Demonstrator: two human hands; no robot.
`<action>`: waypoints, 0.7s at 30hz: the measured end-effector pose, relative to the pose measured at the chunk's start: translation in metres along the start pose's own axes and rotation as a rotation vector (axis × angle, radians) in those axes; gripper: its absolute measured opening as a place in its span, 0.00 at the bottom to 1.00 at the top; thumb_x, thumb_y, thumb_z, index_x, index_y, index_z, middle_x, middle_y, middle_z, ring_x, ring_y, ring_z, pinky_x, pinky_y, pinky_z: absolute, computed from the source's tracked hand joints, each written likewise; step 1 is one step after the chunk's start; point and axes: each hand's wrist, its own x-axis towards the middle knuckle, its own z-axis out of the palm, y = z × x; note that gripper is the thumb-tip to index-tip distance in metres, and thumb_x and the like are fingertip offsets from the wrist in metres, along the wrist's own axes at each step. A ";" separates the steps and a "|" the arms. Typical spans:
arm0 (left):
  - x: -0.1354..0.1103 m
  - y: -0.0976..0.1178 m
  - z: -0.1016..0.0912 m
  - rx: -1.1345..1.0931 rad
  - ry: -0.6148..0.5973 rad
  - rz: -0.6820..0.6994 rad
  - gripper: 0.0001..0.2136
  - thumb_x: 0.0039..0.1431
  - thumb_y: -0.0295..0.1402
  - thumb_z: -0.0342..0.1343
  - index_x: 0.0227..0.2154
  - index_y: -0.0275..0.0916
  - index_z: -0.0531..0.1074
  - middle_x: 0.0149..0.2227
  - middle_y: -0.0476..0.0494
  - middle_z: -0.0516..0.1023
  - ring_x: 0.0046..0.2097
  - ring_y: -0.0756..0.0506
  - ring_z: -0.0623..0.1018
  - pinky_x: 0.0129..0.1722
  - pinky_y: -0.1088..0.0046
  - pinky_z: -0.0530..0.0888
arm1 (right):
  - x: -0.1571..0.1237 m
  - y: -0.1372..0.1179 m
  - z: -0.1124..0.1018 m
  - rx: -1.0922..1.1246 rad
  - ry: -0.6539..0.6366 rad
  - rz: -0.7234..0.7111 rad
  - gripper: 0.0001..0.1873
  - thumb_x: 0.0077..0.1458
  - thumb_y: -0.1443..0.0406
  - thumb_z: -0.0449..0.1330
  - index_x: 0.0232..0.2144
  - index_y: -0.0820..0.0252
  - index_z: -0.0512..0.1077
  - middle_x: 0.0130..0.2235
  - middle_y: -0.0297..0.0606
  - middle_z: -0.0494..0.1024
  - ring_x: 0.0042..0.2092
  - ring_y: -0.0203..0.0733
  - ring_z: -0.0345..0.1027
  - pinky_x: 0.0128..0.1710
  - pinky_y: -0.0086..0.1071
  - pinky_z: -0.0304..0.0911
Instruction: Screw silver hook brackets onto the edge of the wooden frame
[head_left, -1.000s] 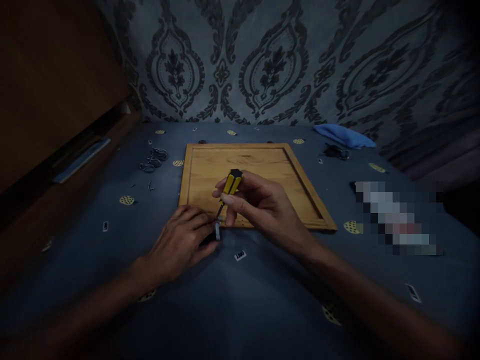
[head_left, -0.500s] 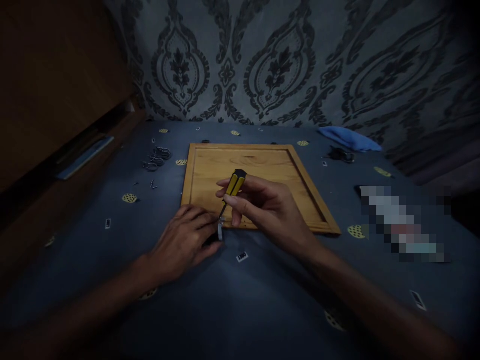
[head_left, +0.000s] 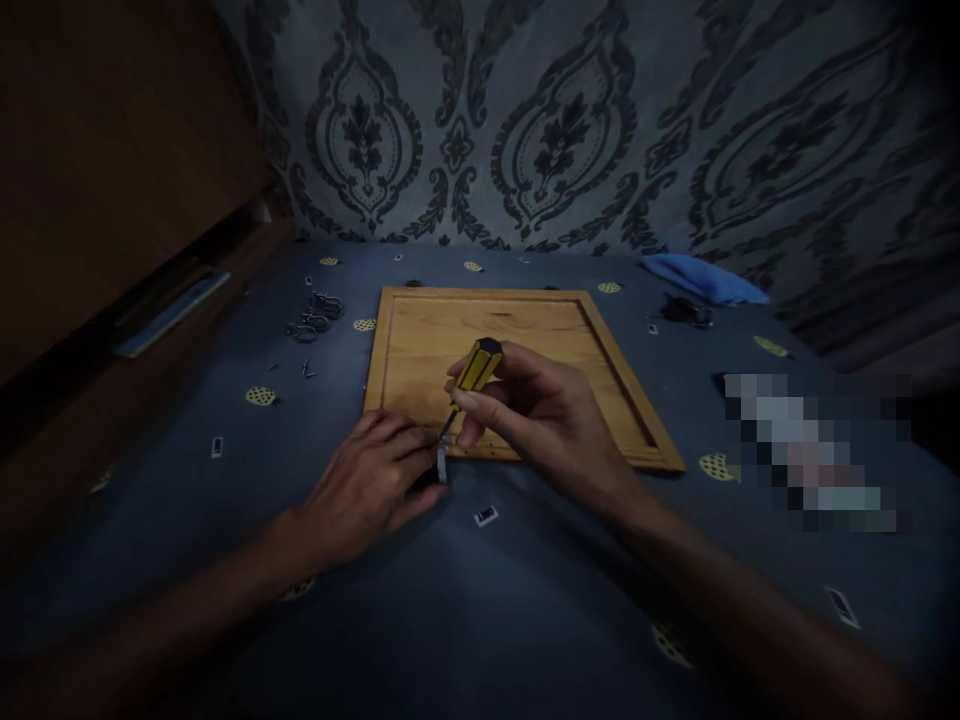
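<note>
A wooden framed panel lies flat on the blue patterned cloth. My right hand grips a screwdriver with a yellow and black handle, tilted so that its thin shaft points down and left. The tip meets a small silver metal fitting at the panel's near left edge; the exact contact is hard to see in the dim light. My left hand rests over the panel's corner, holding the fitting between thumb and fingers, which partly hide it.
Several metal loops or clips lie left of the panel, with a few screws nearer me. A blue cloth and a dark object sit at the back right. A blurred-out item is on the right. Wooden furniture stands left.
The screwdriver handle has leaned slightly to the right, and my right fingers have shifted with it. My left hand stays in place on the fitting.
</note>
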 end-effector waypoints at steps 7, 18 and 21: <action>0.001 0.000 -0.001 0.003 0.003 0.004 0.09 0.69 0.35 0.58 0.45 0.36 0.78 0.44 0.41 0.84 0.48 0.41 0.79 0.47 0.61 0.72 | -0.001 -0.002 0.002 -0.004 0.029 0.005 0.16 0.58 0.52 0.69 0.36 0.56 0.71 0.34 0.31 0.76 0.26 0.35 0.76 0.28 0.30 0.72; -0.001 -0.001 0.003 0.002 0.017 0.004 0.10 0.69 0.35 0.58 0.47 0.35 0.78 0.46 0.41 0.84 0.49 0.40 0.78 0.49 0.60 0.72 | 0.001 -0.002 -0.003 -0.112 0.053 0.021 0.18 0.54 0.52 0.72 0.31 0.58 0.72 0.31 0.31 0.77 0.24 0.34 0.72 0.24 0.30 0.68; 0.000 -0.001 0.001 0.001 0.000 0.005 0.10 0.69 0.35 0.58 0.46 0.34 0.78 0.45 0.41 0.83 0.48 0.40 0.78 0.47 0.60 0.73 | 0.003 -0.006 -0.007 -0.065 -0.067 0.041 0.15 0.58 0.54 0.70 0.38 0.57 0.73 0.30 0.31 0.77 0.29 0.38 0.76 0.32 0.32 0.73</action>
